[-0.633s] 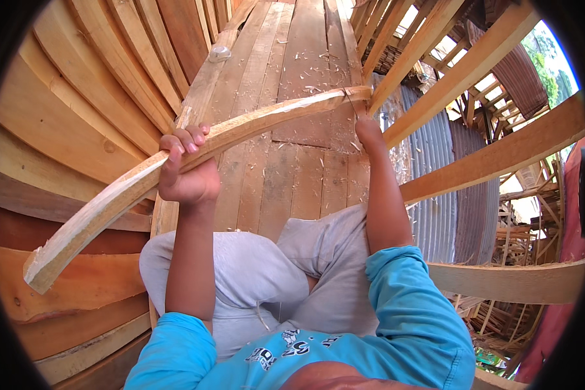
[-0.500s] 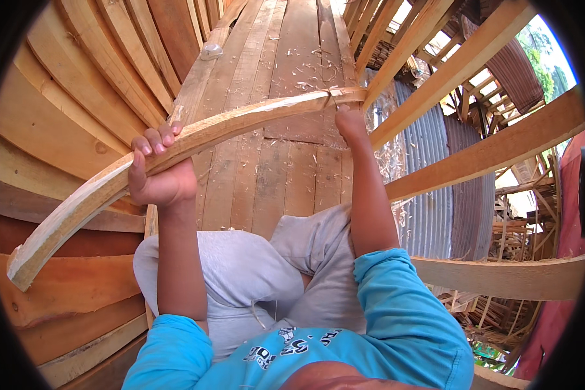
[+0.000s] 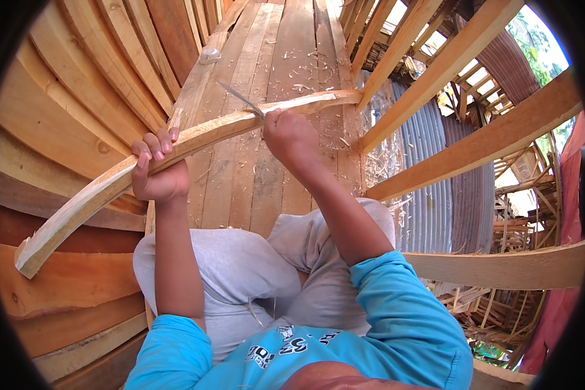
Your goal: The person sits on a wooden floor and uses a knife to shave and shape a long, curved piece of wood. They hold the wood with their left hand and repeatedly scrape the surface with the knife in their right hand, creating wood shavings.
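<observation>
A long pale wooden pole [image 3: 211,129] runs slantwise in front of me from lower left to upper right, and it looks curved in this view. My left hand [image 3: 159,166] grips it left of its middle, fingers over the top and thumb on the near side. My right hand [image 3: 291,136] is closed in a fist around a knife, whose handle is hidden by the fingers. The knife's thin grey blade [image 3: 242,99] lies across the pole's upper face near its middle, its tip pointing away to the upper left. The pole's upper face shows freshly cut, lighter wood.
Beneath the pole is a plank floor [image 3: 237,188] scattered with wood shavings [image 3: 299,86]. Leaning boards [image 3: 78,84] line the left side. Wooden rails [image 3: 461,169] stand on the right, with corrugated metal sheets [image 3: 426,169] beyond them. A small clear object [image 3: 209,56] sits far left.
My right hand has moved left with the knife, from near the pole's far end to near its middle. The pole's lower left end has shifted slightly up and right.
</observation>
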`<action>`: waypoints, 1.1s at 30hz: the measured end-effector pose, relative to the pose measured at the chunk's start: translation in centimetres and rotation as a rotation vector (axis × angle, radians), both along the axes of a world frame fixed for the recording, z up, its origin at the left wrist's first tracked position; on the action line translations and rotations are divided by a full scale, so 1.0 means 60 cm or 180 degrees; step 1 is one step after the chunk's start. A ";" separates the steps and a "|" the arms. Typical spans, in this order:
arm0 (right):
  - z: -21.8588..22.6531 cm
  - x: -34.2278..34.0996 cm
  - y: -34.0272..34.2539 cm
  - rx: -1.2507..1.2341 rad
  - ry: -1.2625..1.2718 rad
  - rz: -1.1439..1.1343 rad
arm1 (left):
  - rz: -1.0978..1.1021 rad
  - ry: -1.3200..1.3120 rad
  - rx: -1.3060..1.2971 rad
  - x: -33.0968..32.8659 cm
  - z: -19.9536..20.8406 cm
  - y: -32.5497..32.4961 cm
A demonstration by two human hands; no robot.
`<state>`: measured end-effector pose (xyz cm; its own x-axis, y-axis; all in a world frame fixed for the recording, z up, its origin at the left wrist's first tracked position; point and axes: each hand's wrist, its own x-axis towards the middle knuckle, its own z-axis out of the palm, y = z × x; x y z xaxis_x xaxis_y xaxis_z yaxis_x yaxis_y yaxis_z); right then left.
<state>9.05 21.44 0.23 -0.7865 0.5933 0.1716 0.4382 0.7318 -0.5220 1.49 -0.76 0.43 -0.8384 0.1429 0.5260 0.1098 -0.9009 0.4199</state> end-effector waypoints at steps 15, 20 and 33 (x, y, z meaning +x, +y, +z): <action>-0.096 0.003 0.116 0.0309 0.0240 -0.0496 | -0.0010 -0.0296 -0.0035 0.003 -0.010 0.007; -0.115 -0.004 0.102 0.0542 0.0482 -0.0601 | 0.0051 -0.0280 0.0073 -0.009 -0.003 0.025; -0.055 -0.009 0.059 0.0034 0.0110 -0.0627 | 0.0103 -0.0214 0.0045 -0.007 -0.008 0.017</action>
<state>8.50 25.00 -3.04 -0.6488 0.7332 0.2036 0.5554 0.6391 -0.5320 1.05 0.27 -0.06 -0.8759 0.1082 0.4702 0.1109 -0.9032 0.4145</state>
